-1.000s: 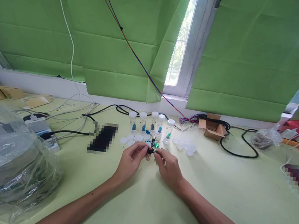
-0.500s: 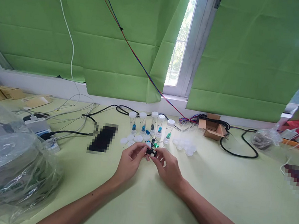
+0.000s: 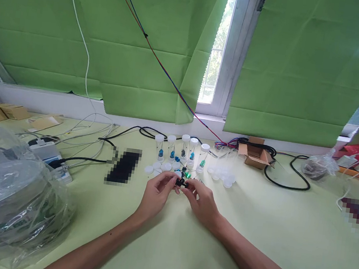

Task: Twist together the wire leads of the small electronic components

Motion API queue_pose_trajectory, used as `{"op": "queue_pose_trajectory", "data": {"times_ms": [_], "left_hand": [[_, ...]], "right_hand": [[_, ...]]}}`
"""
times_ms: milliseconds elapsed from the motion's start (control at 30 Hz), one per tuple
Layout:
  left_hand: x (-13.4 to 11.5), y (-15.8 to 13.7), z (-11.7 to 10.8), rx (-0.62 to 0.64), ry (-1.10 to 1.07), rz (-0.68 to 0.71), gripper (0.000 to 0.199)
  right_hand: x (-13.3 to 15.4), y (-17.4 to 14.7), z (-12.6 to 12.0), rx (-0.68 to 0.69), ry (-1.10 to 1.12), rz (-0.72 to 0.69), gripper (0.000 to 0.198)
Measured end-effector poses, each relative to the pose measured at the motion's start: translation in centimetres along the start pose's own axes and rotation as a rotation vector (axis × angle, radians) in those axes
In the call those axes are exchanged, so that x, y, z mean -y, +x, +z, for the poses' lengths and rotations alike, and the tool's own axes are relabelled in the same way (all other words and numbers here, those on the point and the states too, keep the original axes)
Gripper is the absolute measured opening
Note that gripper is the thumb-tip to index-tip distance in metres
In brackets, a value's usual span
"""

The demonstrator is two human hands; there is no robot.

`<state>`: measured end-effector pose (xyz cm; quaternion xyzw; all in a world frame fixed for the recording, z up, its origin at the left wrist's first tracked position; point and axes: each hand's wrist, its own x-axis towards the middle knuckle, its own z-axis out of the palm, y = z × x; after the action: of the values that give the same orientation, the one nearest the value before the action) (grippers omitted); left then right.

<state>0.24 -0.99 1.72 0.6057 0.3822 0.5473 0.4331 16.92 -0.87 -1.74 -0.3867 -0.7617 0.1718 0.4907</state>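
Between my fingertips is a small black part [image 3: 181, 182], too small to tell its exact kind. My left hand [image 3: 157, 192] pinches its left end and my right hand [image 3: 203, 201] its right end, just above the table. Right behind my fingers lie small loose pieces with thin leads, among them a green one [image 3: 187, 175]. Farther back stands a row of clear tubes with white caps, such as the capped tube [image 3: 203, 157], each with a small blue, dark or green piece inside. White round caps [image 3: 149, 169] lie flat left of the loose pieces.
More clear tubes [image 3: 223, 173] lie to the right of the row, near an open cardboard box [image 3: 254, 154]. A pixelated dark object [image 3: 123, 167] lies left of my hands. A bulky plastic-wrapped item [image 3: 9, 191] fills the left side. Black cables [image 3: 287, 186] run along the back.
The black part has turned slightly between my fingers, and a gap with a thin black piece now shows between its two ends. My hands have hardly moved.
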Motion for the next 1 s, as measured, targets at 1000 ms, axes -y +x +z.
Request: {"op": "queue_pose_trajectory", "data": {"times_ms": [1000], "left_hand": [[0.38, 0.16, -0.23, 0.007, 0.028, 0.043, 0.014]], "right_hand": [[0.21, 0.00, 0.07, 0.065, -0.066, 0.022, 0.024]]}}
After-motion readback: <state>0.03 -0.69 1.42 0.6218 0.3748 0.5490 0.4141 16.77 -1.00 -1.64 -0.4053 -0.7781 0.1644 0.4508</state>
